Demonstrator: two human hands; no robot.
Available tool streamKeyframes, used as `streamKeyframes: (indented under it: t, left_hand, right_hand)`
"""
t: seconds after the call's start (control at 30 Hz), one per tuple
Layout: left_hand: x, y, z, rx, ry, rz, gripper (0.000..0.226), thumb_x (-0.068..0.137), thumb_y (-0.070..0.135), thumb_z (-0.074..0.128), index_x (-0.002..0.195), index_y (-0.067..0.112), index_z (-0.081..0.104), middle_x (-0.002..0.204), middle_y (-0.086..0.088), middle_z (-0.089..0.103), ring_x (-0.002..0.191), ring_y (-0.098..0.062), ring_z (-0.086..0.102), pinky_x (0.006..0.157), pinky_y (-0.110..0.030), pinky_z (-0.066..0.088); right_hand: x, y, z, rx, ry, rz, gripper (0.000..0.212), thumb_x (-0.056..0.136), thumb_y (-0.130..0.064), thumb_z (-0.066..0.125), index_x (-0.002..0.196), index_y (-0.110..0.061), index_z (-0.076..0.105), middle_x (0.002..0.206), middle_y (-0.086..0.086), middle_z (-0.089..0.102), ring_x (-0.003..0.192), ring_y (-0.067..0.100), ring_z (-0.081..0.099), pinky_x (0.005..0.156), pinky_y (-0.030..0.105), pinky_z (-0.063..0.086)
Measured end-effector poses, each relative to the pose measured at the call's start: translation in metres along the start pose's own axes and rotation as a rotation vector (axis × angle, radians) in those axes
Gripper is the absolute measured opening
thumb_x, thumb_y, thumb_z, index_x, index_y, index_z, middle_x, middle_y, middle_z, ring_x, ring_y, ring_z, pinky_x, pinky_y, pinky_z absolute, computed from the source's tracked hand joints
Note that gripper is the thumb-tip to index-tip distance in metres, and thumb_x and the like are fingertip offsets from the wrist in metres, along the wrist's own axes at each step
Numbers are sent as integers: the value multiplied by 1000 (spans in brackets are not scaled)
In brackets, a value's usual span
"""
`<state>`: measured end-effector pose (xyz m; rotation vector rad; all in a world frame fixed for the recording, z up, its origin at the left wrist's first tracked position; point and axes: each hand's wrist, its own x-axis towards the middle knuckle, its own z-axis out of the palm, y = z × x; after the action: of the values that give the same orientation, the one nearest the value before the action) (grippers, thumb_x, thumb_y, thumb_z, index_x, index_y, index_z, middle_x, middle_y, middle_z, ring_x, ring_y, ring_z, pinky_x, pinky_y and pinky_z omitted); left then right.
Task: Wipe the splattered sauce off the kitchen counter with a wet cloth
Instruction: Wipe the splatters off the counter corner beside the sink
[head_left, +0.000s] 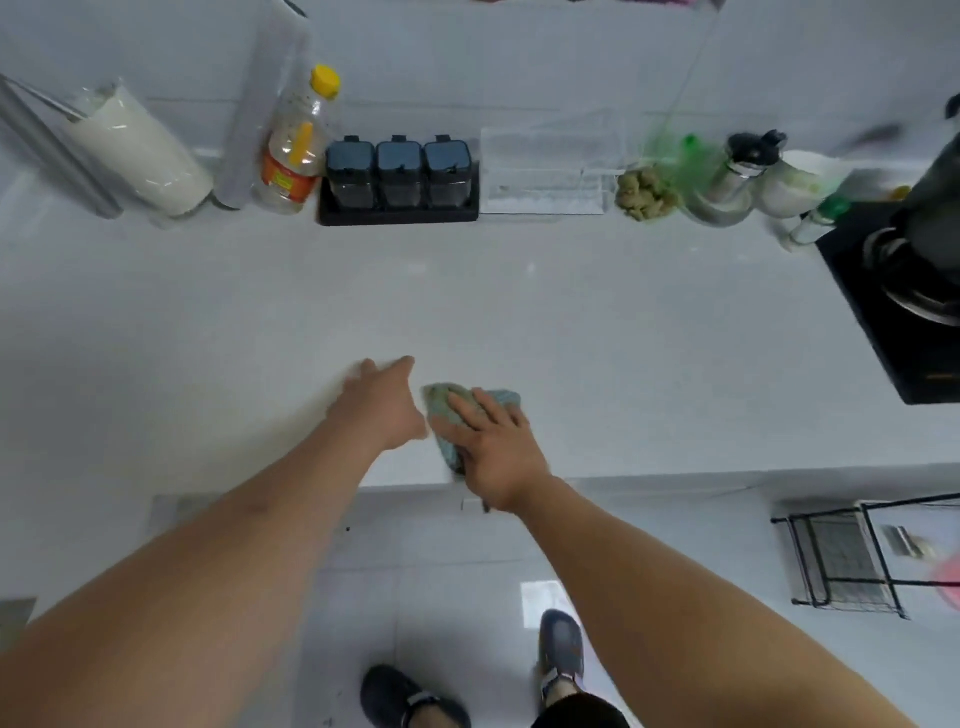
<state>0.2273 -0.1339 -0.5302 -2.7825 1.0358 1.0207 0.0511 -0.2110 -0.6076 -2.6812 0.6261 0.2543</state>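
Observation:
A crumpled blue-green cloth (448, 402) lies on the white kitchen counter (623, 338) near its front edge. My right hand (493, 447) presses flat on top of the cloth, fingers spread over it. My left hand (382, 402) rests on the counter just left of the cloth, fingers extended and holding nothing. I see no clear sauce marks on the counter around the hands.
Along the back wall stand a white bag (137, 148), a yellow-capped bottle (296, 145), a black three-jar spice rack (399, 182), a clear tray (543, 176), ginger (644, 195) and bottles. A black stove (893, 306) with a pot is at the right. A wire rack (841, 558) stands on the floor.

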Motion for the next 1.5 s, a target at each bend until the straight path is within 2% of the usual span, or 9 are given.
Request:
streamKeyframes:
  t: [0.3, 0.5, 0.67, 0.87, 1.0, 1.13, 1.23, 1.33, 1.5]
  left_hand:
    - [15, 112, 69, 54, 33, -198, 81, 58, 64, 76, 125, 26, 52, 121, -13, 55, 117, -34, 47, 77, -42, 41]
    - [15, 118, 60, 162, 78, -130, 83, 68, 63, 84, 132, 18, 55, 119, -9, 67, 116, -33, 56, 92, -40, 48]
    - [14, 120, 63, 129, 72, -139, 92, 75, 58, 84, 147, 13, 48, 138, -15, 60, 131, -36, 51, 106, -44, 45]
    - [4, 117, 60, 123, 71, -138, 104, 82, 60, 79, 161, 14, 31, 156, -17, 47, 146, -34, 37, 117, -44, 35]
    - [2, 116, 61, 89, 50, -144, 108, 80, 63, 80, 164, 23, 25, 163, -17, 37, 150, -35, 33, 118, -45, 33]
    - [-7, 130, 60, 237, 73, -268, 93, 81, 69, 75, 156, 33, 33, 160, -18, 33, 146, -45, 33, 112, -59, 39]
    - [-23, 161, 71, 455, 190, -99, 57, 97, 44, 62, 147, 29, 40, 153, -16, 35, 137, -44, 39, 105, -56, 43]
    - [-38, 180, 85, 285, 221, 29, 44, 101, 22, 54, 144, 22, 47, 145, -16, 42, 128, -38, 51, 97, -48, 49]
    - [-78, 161, 97, 71, 107, 97, 52, 104, 24, 51, 155, 22, 41, 168, -11, 27, 151, -28, 34, 113, -41, 39]
  right_hand:
    - [-124, 258, -63, 26, 99, 553, 64, 89, -48, 26, 152, -44, 36, 167, 0, 23, 151, 34, 21, 116, 55, 26]
    - [-53, 321, -107, 165, 120, 825, 58, 89, -29, 42, 141, -45, 24, 167, -4, 4, 154, 33, -3, 117, 64, 7]
    - [36, 244, -104, 177, 26, 526, 72, 90, -31, 39, 156, -38, 11, 169, -5, -7, 154, 32, -15, 117, 66, -7]
    - [18, 106, -46, 44, -74, 11, 69, 97, -51, 41, 160, -39, 14, 170, -7, 0, 155, 28, -12, 120, 61, -10]
    - [-36, 136, -29, -14, -7, -87, 72, 93, -42, 54, 158, -41, 23, 169, -10, 11, 156, 25, 1, 122, 55, 0]
    - [-82, 235, -53, 25, 70, 130, 72, 89, -32, 59, 155, -43, 31, 168, -8, 19, 154, 29, 12, 120, 52, 16]
    - [-119, 317, -82, -28, 124, 359, 62, 86, -20, 57, 144, -36, 47, 161, -1, 34, 142, 35, 31, 105, 51, 42]
    - [-161, 370, -95, 34, 139, 637, 60, 85, -11, 55, 142, -29, 49, 154, 3, 35, 131, 35, 36, 95, 49, 48]
    - [-185, 337, -64, 79, 301, 878, 48, 86, -14, 60, 134, -19, 56, 148, 11, 42, 127, 37, 40, 95, 49, 49]
